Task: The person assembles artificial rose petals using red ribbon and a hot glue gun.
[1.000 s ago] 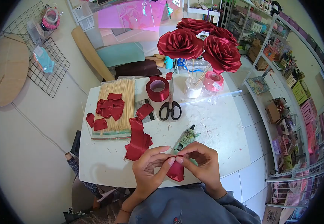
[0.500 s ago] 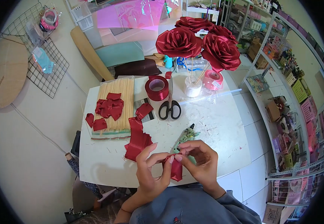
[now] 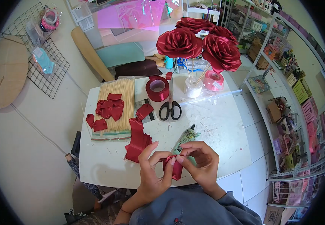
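Between my two hands, near the table's front edge, is a small piece of dark red satin ribbon. My left hand pinches its upper left edge between thumb and finger. The thumb and fingertips of my right hand are closed on the same upper edge, close to the left thumb. The piece hangs down below the fingertips. Just behind my right hand lies a green patterned glue gun, partly hidden by the fingers. A stack of cut red ribbon pieces lies left of my left hand.
Loose ribbon pieces rest on a pack of bamboo skewers. Black-handled scissors and a red ribbon roll lie mid-table. Behind stand large red ribbon roses in a white pot, beside a pink tape roll. Shelves line the right.
The ribbon piece's lower end has shifted slightly up and left, and its upper edge looks a little more folded. Both hands stay almost in place.
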Motion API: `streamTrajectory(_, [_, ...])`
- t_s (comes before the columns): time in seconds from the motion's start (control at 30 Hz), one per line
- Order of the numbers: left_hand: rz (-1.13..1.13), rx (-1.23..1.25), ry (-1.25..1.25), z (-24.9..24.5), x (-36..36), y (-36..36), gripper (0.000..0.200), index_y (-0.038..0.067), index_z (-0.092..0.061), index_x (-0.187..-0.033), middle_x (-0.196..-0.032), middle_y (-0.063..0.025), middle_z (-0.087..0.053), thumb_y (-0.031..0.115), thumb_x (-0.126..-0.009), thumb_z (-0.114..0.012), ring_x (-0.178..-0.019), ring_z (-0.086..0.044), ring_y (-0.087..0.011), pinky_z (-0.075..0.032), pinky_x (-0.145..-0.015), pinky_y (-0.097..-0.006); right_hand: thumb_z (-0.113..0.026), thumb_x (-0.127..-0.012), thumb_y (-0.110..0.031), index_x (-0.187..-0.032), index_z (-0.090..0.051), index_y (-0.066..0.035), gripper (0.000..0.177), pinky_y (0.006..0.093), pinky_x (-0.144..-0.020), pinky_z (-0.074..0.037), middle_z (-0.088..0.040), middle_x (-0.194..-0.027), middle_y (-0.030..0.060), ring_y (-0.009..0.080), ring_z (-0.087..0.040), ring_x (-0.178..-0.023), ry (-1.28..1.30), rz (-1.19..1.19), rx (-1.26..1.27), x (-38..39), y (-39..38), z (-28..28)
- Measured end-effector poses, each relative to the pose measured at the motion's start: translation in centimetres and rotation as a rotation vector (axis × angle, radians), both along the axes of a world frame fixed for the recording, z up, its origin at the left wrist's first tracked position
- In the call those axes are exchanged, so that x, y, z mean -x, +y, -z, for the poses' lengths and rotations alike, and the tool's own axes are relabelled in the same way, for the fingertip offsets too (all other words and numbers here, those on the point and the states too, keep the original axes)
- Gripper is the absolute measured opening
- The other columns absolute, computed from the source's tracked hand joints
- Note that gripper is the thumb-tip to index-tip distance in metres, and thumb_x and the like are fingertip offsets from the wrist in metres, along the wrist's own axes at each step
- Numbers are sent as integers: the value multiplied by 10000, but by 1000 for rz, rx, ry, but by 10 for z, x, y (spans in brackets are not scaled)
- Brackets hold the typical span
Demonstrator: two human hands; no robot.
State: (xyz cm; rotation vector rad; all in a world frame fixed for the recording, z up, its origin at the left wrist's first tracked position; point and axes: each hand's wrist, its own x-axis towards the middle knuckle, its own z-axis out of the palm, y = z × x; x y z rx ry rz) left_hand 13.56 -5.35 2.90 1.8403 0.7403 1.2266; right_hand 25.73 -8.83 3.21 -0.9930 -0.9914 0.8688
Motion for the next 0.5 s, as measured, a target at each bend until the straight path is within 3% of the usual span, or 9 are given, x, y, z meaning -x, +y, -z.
streamTrajectory(0.13, [-26, 25, -61, 1, 0, 1, 557, 0, -193, -1188, -818, -120, -536, -101, -742, -512, -794, -531, -148, -414, -756, -254, -556, -773, 14, -991, -525, 22, 220, 226, -692, -421, -550, -768, 43, 94, -533, -735, 79, -16, 54, -2, 1, -4])
streamTrajectory(0.23, [-33, 27, -76, 1, 0, 2, 553, -3, -196, -1182, -813, -117, -537, -104, -741, -513, -782, -530, -144, -414, -749, -248, -522, -813, -54, -908, -530, 22, 122, 218, -638, -415, -538, -714, 42, 87, -517, -677, 97, -6, 136, -4, 1, -4])
streamTrajectory(0.3, [-32, 19, -81, 1, 0, 2, 551, -5, -196, -1179, -810, -116, -537, -106, -740, -513, -775, -530, -142, -415, -745, -245, -513, -824, -91, -809, -508, 20, 113, 218, -560, -391, -514, -650, 42, 78, -478, -599, -186, -110, 159, -8, 1, 4])
streamTrajectory(0.33, [-36, 14, -69, 2, 0, 2, 552, -6, -193, -1178, -806, -116, -537, -108, -739, -512, -768, -530, -140, -414, -742, -244, -526, -811, -75, -735, -486, 21, 128, 222, -497, -357, -488, -600, 43, 76, -429, -536, -182, -74, 128, -4, 2, 5])
streamTrajectory(0.5, [-49, -67, -19, 3, 1, 1, 555, -8, -184, -1176, -803, -121, -537, -108, -738, -510, -756, -529, -140, -414, -729, -243, -533, -801, -52, -712, -496, 24, 123, 220, -478, -350, -489, -589, 51, 80, -415, -514, -201, -80, 93, 0, 3, 8])
